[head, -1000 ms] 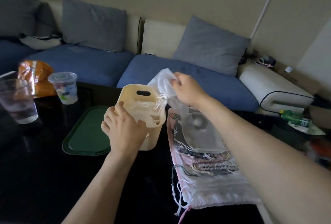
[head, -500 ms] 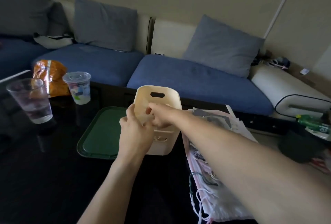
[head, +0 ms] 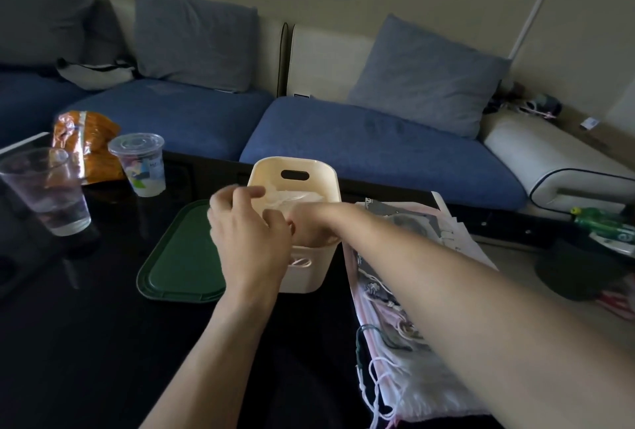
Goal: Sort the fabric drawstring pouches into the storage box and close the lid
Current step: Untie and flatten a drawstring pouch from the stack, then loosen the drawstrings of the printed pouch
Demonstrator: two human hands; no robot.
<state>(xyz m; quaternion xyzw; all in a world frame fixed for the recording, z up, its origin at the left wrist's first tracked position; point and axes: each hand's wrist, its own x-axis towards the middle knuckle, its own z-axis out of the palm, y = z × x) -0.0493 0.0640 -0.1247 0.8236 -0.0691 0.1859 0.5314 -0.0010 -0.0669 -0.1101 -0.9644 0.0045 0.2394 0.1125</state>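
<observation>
At the far left of the dark table (head: 86, 342) stands your clear tumbler (head: 44, 191) with a little water in it, and behind it an orange snack bag (head: 90, 143). Just beside those is a lidded plastic cup (head: 139, 165) with a printed label. Next comes the green lid (head: 182, 257), lying flat on the table and touching the left side of the storage box, so the box is not closed.

Your left hand (head: 245, 236) hovers over the near left rim of the cream storage box (head: 295, 174), fingers loosely curled, and I cannot tell from this angle whether it grips the rim or only rests there. The box stands upright at the middle of the table, its slotted handle facing you from the far wall, with a pale translucent pouch (head: 292, 198) lying inside.

Your right hand (head: 307, 227) reaches down into the box, close against the left one; most of it is hidden behind the left hand (so whether it pinches the pouch cannot be told).

To the right of the box, under your right forearm, the remaining drawstring pouches (head: 395, 294) lie stacked flat on the table, white and pink cords trailing toward you. Behind everything runs the blue sofa (head: 378, 140) with grey cushions.
</observation>
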